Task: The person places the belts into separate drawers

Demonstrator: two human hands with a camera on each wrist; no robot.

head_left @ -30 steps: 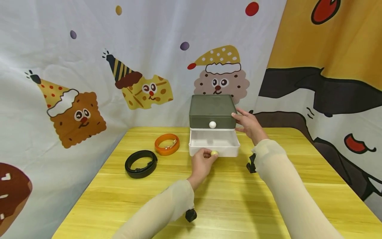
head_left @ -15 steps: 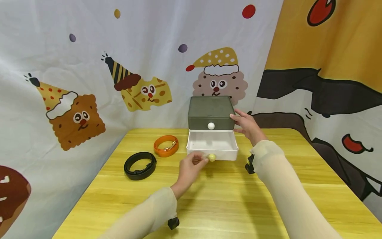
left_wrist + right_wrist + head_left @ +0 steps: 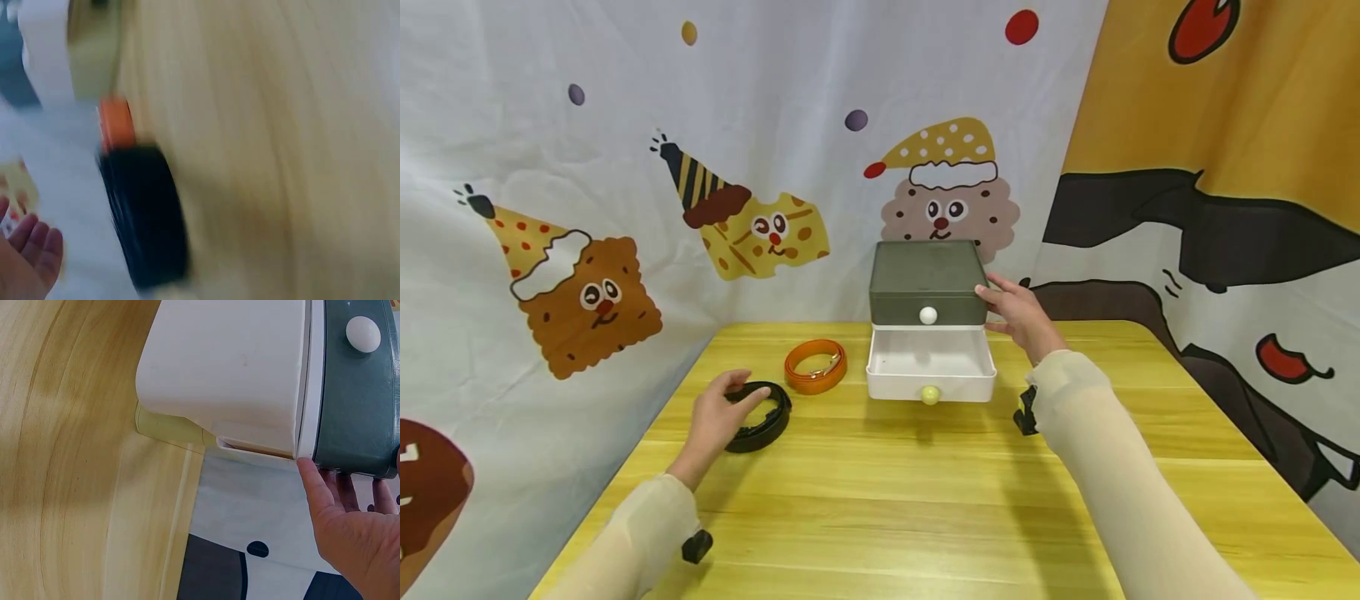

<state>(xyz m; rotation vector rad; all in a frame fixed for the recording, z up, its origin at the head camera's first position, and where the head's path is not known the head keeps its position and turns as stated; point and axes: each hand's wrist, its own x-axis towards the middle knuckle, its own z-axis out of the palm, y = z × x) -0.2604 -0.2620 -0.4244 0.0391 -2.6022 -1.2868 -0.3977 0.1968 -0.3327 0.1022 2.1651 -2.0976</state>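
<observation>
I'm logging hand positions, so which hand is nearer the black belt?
Left. In the head view, the left hand overlaps the black belt on its left side; the right hand is farther off, against the side of the drawer box.

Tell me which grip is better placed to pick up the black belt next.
Probably the left grip: it is close to the black belt and holds nothing, while the right grip is farther off, against the side of the drawer unit.

Coiled black belt (image 3: 763,436), green-white drawer box (image 3: 898,311) open
</observation>
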